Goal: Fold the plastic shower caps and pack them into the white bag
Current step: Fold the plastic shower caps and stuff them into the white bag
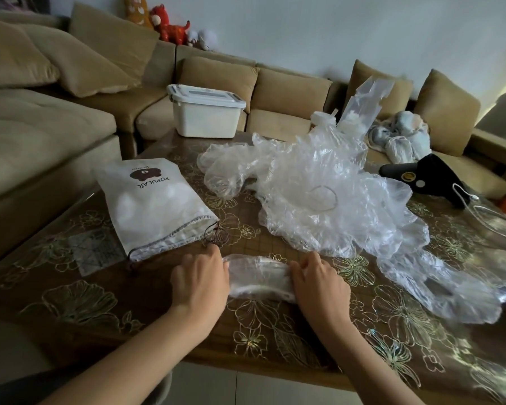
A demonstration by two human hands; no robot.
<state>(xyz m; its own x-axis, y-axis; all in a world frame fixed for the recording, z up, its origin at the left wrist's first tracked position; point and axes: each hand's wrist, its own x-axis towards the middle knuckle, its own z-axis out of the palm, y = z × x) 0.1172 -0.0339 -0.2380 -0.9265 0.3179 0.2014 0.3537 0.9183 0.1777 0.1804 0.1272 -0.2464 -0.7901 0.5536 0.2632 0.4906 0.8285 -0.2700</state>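
On the floral tablecloth (100, 305), left hand (200, 280) and right hand (319, 283) grip a crinkly, folded clear shower cap (257, 277).

Your hands (200, 280) (322, 283) bracket the folded cap (259, 277) at lower center, bag (152, 204) upper left of it, loose caps (327, 194) piled upper right, storage box (206, 114) behind.

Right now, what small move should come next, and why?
Probably fold the cap end over end: it lies as a long strip held at its ends by the left hand and right hand; shorter, it should slip easier into the bag nearby.
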